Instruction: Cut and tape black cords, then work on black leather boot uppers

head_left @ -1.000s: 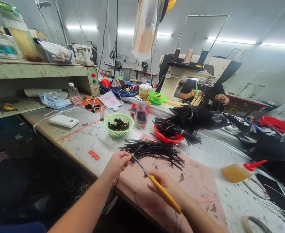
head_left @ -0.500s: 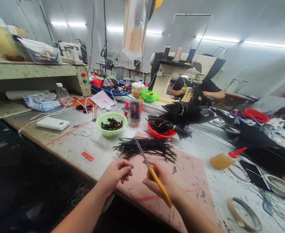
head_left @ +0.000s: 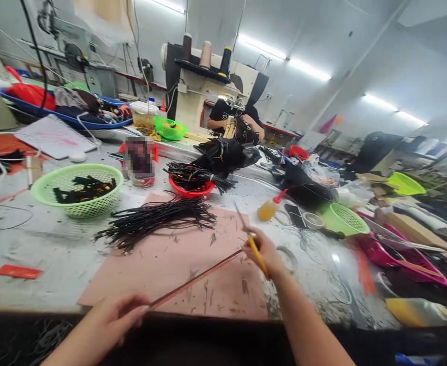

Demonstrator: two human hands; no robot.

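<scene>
Stretching a thin dark strap [head_left: 198,277] out in a line appears to be the step in hand, perhaps to straighten or check it while the scissors [head_left: 260,262] stay within the same grip. From this pose, any further move would seem to call for keeping a firm pinch at both ends, and for keeping the blades off the strap unless a trim is meant.

The strap runs slantwise above the pink sheet [head_left: 170,269] on the bench [head_left: 71,254], from the left hand [head_left: 115,320] near the front edge up to the right hand [head_left: 263,251]. The left hand has its fingers nearly closed, thumb and fingertips pinching the lower end. The right hand is curled around the yellow scissor handles, its fingertips meeting the strap's upper end; the blades point away, too blurred to tell whether they are parted.

Beyond the strap, apart from both hands, lies a loose pile of black cords [head_left: 158,218]. Behind the pile stands a red bowl [head_left: 191,193], and to its left a green basket [head_left: 88,209] holding short black pieces [head_left: 86,190].
</scene>
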